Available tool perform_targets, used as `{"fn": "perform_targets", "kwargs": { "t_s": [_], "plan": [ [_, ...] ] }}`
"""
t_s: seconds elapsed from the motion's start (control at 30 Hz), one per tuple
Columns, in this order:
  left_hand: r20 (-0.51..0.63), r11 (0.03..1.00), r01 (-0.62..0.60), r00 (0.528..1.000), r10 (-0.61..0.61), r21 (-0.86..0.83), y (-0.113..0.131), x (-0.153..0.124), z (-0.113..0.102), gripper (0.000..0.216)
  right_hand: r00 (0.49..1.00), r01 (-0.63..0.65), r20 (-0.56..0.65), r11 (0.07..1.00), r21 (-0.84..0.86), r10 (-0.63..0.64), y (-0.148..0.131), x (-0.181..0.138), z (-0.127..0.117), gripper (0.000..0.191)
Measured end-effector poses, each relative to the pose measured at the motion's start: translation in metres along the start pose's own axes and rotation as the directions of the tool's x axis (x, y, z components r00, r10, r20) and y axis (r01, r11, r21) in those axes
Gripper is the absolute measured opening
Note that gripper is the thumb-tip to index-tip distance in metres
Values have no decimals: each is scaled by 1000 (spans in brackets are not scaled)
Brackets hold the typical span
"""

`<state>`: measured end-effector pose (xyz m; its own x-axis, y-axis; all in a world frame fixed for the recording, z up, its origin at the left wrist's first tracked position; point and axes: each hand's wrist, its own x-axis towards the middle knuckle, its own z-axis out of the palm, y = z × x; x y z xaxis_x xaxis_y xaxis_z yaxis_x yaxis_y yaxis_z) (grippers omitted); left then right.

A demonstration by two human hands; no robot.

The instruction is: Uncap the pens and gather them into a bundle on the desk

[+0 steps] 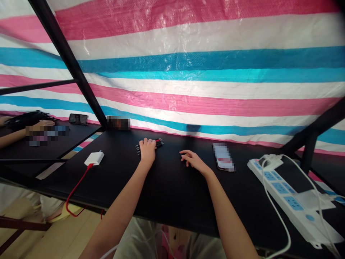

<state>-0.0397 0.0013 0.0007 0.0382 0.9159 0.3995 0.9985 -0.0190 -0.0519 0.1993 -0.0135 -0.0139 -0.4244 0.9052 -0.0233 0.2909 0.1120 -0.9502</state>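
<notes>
My left hand (147,149) lies on a row of black pens (159,142) with red and white tips on the black table (161,187); its fingers curl down over the row's left part. My right hand (192,160) rests on the bare tabletop a little to the right, fingers loosely spread and slightly bent, holding nothing. A phone (223,157) lies flat just right of my right hand.
A white charger (94,158) with a red cable (77,189) sits at the left. A white power strip (291,199) with white cords is at the right. A striped tarp (188,72) hangs behind. Another person's hand (43,125) and a phone (78,118) are on the neighbouring table.
</notes>
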Motion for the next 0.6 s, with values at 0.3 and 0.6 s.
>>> {"fn": "perform_targets", "kwargs": {
  "t_s": [0.3, 0.6],
  "plan": [
    [-30, 998, -1, 1000, 3, 57, 3, -1, 1, 11, 1000, -23, 1, 1000, 3, 23, -4, -1, 1, 35],
    [-156, 998, -53, 987, 49, -19, 25, -9, -15, 24, 756, 443, 380, 845, 300, -532, -94, -86, 26, 37]
  ]
}}
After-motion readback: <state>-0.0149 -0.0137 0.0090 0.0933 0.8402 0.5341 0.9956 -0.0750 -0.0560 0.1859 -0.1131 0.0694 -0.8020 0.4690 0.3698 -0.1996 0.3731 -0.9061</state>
